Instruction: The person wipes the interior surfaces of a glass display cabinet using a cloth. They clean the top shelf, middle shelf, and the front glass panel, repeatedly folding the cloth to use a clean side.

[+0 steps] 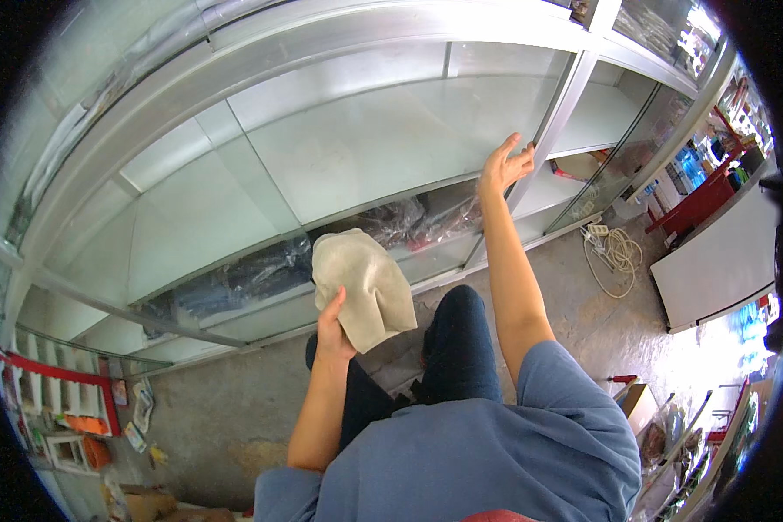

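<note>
My left hand (335, 329) grips a beige cloth (365, 287), thumb on top, the cloth hanging over the fingers in front of the cabinet. My right hand (507, 166) is stretched out to the right, fingers apart, beside the aluminium upright (554, 111) of a glass display cabinet. Its fingertips are at or very near that upright; whether they press on it I cannot tell. Sliding glass panels (378, 156) front the cabinet. Behind them lie a pale shelf and, lower down, plastic-wrapped goods (398, 218).
A coiled white extension cord (616, 251) lies on the concrete floor (235, 417) at the right. Beyond it stands a white cabinet-like box (718, 254). At the left are a red-edged rack (65, 385) and cardboard (150, 506). My knees (460, 346) are close to the cabinet's base.
</note>
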A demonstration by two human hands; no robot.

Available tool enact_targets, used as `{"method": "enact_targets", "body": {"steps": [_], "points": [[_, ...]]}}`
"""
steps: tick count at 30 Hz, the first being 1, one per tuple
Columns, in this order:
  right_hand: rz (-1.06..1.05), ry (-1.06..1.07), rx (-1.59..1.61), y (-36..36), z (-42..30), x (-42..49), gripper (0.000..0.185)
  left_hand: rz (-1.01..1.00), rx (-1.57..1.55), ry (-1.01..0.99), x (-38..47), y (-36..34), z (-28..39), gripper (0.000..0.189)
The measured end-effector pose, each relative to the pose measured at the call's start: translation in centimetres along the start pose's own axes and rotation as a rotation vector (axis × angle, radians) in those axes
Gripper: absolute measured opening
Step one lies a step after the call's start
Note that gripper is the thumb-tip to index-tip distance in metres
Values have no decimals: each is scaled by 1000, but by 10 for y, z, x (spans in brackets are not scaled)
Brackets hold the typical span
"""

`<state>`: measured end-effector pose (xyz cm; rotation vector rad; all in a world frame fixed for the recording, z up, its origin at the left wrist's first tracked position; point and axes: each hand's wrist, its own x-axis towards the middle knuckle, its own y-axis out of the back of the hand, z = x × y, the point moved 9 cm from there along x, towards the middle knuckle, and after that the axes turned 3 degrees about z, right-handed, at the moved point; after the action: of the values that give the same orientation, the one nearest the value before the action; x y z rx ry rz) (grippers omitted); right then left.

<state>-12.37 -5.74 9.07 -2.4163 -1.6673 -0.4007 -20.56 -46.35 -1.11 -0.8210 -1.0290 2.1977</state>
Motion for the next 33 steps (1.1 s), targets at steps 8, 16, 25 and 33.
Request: {"method": "enact_targets", "body": {"steps": [8, 16, 25, 33], "points": [[-7, -35, 3, -4, 11, 3, 86, 28, 11, -12, -6, 2, 1, 45], [-162, 46, 225, 12, -25, -54, 70, 56, 51, 19, -16, 3, 5, 49], [-1381, 309, 325, 71, -84, -297, 66, -96, 106, -21, -20, -30, 16, 71], [-1319, -641, 467, 55, -23, -290, 52, -47, 867, -279, -3, -13, 87, 65]]}}
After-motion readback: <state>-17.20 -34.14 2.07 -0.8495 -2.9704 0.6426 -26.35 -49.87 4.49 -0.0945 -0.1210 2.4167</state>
